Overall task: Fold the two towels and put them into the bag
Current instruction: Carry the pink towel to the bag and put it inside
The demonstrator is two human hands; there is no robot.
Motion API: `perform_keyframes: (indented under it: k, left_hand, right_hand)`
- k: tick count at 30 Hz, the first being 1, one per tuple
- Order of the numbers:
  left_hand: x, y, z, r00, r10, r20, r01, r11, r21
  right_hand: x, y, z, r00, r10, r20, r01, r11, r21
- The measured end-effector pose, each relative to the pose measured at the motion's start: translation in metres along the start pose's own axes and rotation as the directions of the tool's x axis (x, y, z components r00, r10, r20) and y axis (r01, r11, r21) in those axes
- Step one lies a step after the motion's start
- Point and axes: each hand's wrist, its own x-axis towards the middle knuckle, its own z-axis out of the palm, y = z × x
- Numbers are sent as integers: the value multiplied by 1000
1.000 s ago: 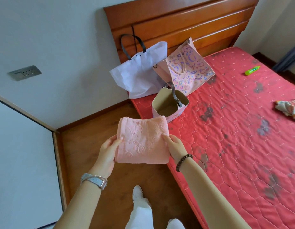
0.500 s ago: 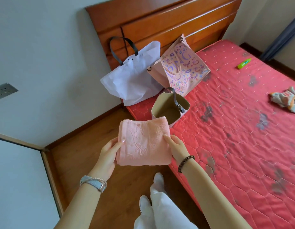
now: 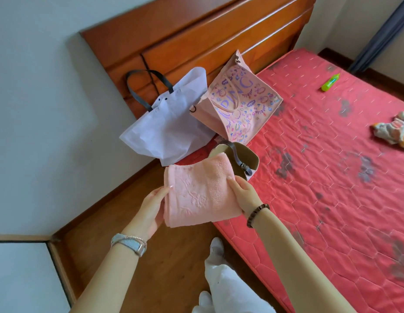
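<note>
A folded pink towel [image 3: 200, 192] hangs in the air between my two hands, over the edge of the bed. My left hand [image 3: 152, 207] grips its left side and my right hand [image 3: 244, 194] grips its right side. Just behind the towel an open beige bucket bag [image 3: 253, 158] with a dark strap stands on the red mattress; the towel's top corner overlaps its mouth. A second, crumpled light towel [image 3: 393, 131] with orange marks lies far right on the mattress.
A white bag with black handles [image 3: 167, 129] and a pink patterned tote [image 3: 239, 105] lean on the wooden headboard [image 3: 196, 41]. A green bottle [image 3: 330, 82] lies on the red mattress [image 3: 332, 188]. Wooden floor and my legs are below.
Both hands have carried the folded pink towel forward and up toward the beige bag; its top edge now covers part of the bag's mouth. The view has shifted.
</note>
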Motion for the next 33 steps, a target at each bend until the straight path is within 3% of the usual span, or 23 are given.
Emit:
perform_keyframes:
  k: [5, 9, 12, 15, 17, 21, 25, 30, 32, 33]
  left_hand:
    - [33, 37, 14, 983, -13, 182, 24, 998, -56]
    - [54, 53, 24, 967, 32, 252, 0, 992, -128]
    - [67, 63, 27, 960, -65, 271, 109, 982, -152]
    - [85, 76, 28, 936, -209, 282, 236, 970, -65]
    - [91, 85, 36, 894, -234, 382, 266, 963, -33]
    - [92, 108, 62, 852, -234, 469, 133, 962, 239]
    - [102, 123, 77, 753, -295, 588, -24, 881, 472]
    - [130, 131, 86, 736, -257, 627, -192, 809, 556]
    - [142, 134, 81, 728, -265, 633, -179, 817, 548]
    - [149, 135, 77, 734, -272, 622, -153, 826, 542]
  right_hand:
    - [40, -30, -23, 996, -47, 76, 46, 999, 21]
    - [58, -50, -43, 980, -101, 172, 101, 995, 9]
    - [66, -62, -58, 970, -93, 223, 87, 995, 39]
    - [77, -67, -75, 956, -62, 287, 46, 997, 63]
    - [81, -71, -83, 947, -40, 319, 25, 998, 49]
    - [85, -78, -92, 936, 10, 352, -10, 1000, -3]
    - [89, -78, -91, 965, 68, 254, -46, 995, -93]
    - [95, -71, -81, 989, 147, 27, -143, 982, -120]
    - [93, -70, -72, 980, 199, -9, -199, 980, 10]
    - [92, -68, -66, 972, 237, -6, -232, 956, 177]
